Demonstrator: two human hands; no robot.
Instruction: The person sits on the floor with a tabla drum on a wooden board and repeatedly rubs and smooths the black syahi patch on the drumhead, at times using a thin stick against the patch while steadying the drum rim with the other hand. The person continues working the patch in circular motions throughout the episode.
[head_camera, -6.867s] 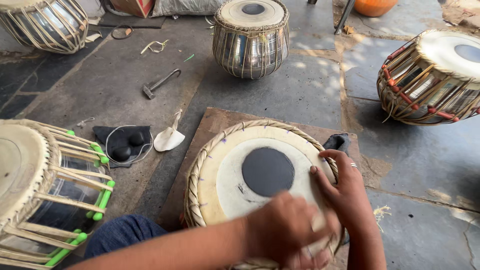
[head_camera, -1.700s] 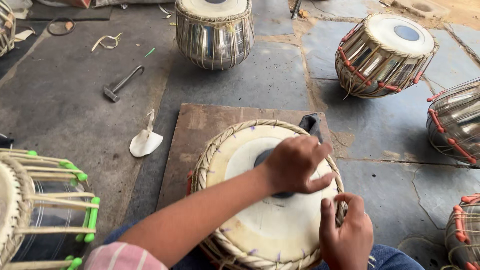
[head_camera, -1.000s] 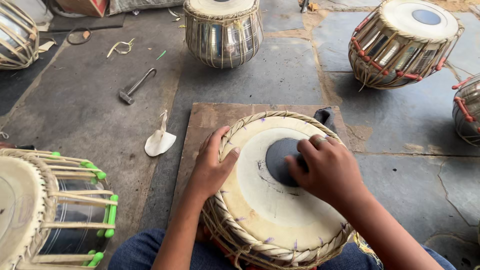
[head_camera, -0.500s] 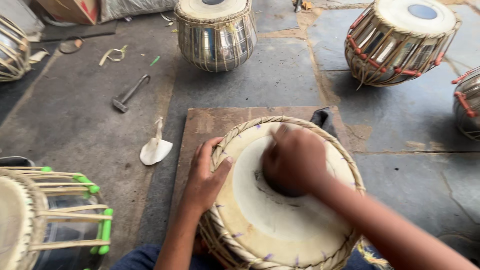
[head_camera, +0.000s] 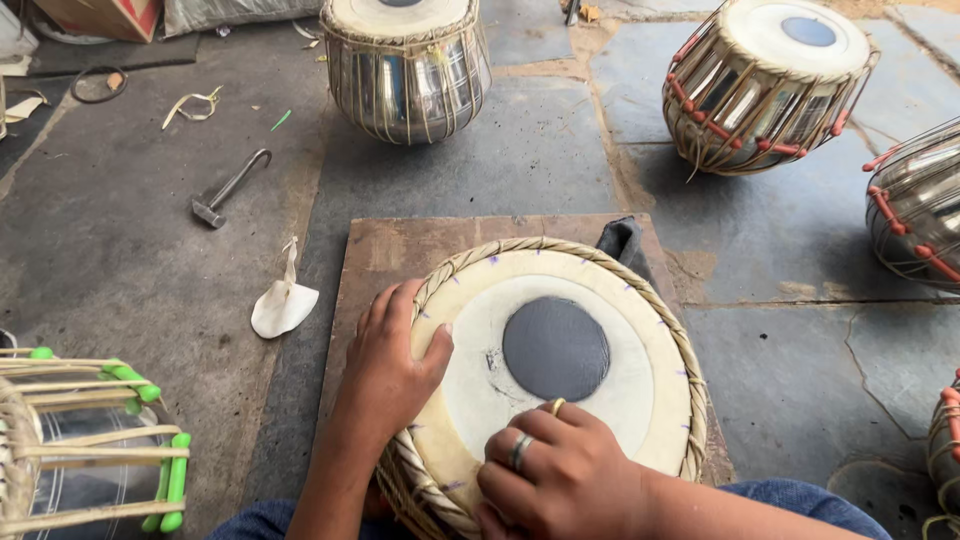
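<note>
While the drum (head_camera: 560, 350) sits on a wooden board (head_camera: 385, 250) on the stone floor (head_camera: 150, 280), its left rim is clasped by the left hand (head_camera: 390, 370) — thumb laid on the pale skin, fingers curled over the braided edge. The right hand (head_camera: 560, 480) is closed in a loose fist resting on the near part of the head, just below the black centre patch (head_camera: 556, 348); nothing is seen held in it. A small hammer (head_camera: 228, 188) and a white scrap (head_camera: 284, 303) are left lying on the floor — other drums ring the spot.
</note>
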